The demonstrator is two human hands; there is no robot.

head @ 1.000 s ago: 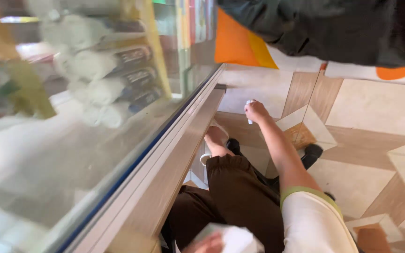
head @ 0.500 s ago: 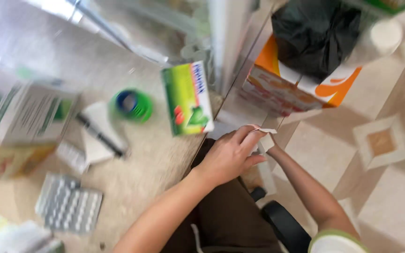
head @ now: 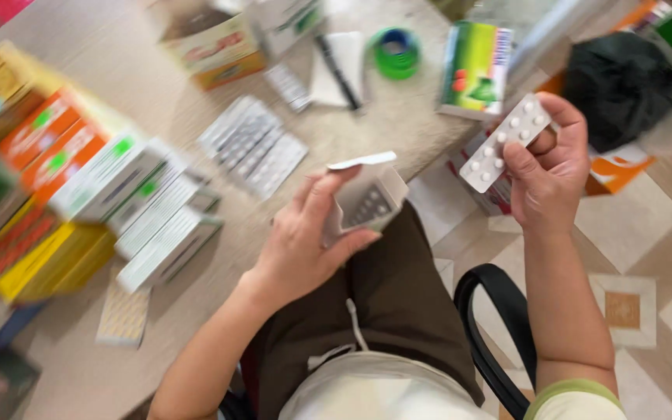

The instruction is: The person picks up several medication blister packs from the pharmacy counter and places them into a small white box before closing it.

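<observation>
Since the earlier frame both hands have come up over the lap, and the view now takes in the whole bench (head: 398, 132). The left hand (head: 305, 237) wraps a small white cardboard carton (head: 367, 201), flap open, fingers curled around its sides. The right hand (head: 546, 167) pinches a silver blister strip of white tablets (head: 505, 142) between thumb and fingers, near the carton mouth. The image is blurred; the carton appears partly filled. A misaligned strip could catch the flap and slip to the tiled floor (head: 647, 257).

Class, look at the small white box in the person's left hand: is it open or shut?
Open. The small white box in the left hand has its end flap lifted, and a blister strip shows inside the opening.
</observation>
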